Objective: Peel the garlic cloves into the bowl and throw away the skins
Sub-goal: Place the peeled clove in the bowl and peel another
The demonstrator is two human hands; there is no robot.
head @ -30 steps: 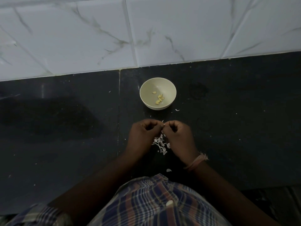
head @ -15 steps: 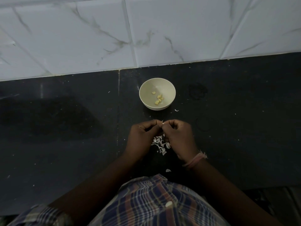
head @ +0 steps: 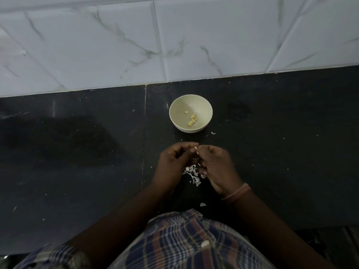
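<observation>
On the dark counter [head: 77, 171], the left hand [head: 172, 162] and the right hand [head: 217, 166] both pinch one garlic clove [head: 196, 150], over the skins [head: 192, 174] so peel falls there. The bowl [head: 174, 115], toward the wall edge, holds peeled cloves [head: 192, 119].

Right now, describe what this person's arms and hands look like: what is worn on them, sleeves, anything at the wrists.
Both forearms are bare. The left hand has nothing on its wrist that shows. The right hand has a thin pinkish thread band wound round the wrist. A plaid sleeve in blue, white and rust covers the left upper arm, matching the buttoned shirt. No rings or watch can be made out.
</observation>
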